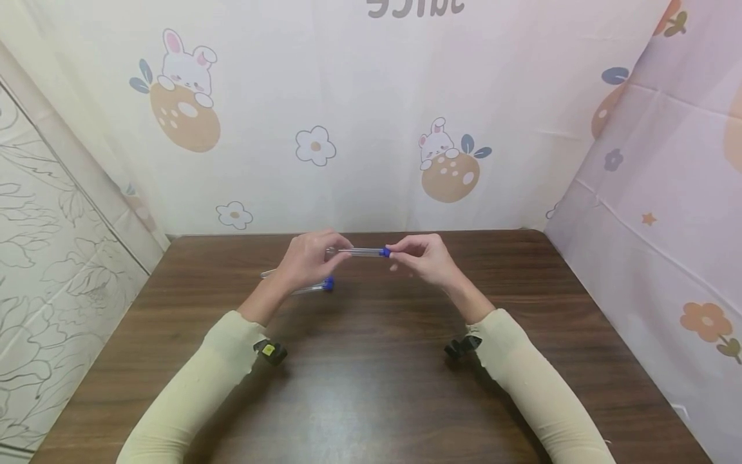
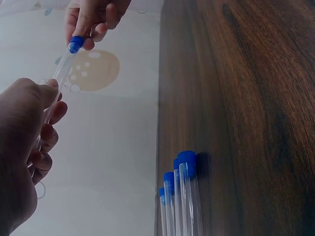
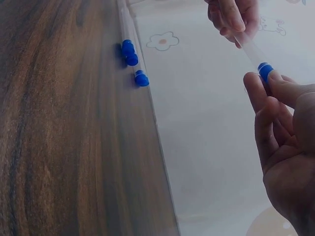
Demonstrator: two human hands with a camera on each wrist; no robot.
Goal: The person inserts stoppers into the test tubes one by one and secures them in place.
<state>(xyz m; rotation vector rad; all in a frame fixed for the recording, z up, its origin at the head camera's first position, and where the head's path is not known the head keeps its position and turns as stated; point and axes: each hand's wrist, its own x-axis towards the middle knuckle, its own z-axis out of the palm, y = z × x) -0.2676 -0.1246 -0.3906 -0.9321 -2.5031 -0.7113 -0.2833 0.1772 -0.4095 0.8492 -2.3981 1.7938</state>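
Observation:
A clear test tube [image 1: 365, 252] with a blue cap [image 1: 385, 252] is held level above the table, between both hands. My left hand [image 1: 310, 258] grips the tube's body, its fingers curled round it in the left wrist view. With thumb and fingertips, my right hand [image 1: 426, 258] pinches the blue cap, which sits on the tube's end. Several more capped test tubes [image 2: 189, 201] lie side by side on the table, below and beside the left hand. In the head view the left hand and wrist cover part of them.
The brown wooden table [image 1: 359, 374] reaches to a patterned curtain [image 1: 371, 129] behind it. More printed cloth [image 1: 666, 225] hangs along the right side, and a white panel with line-drawn flowers [image 1: 46, 277] stands on the left. Each wrist carries a small black camera [image 1: 271, 351].

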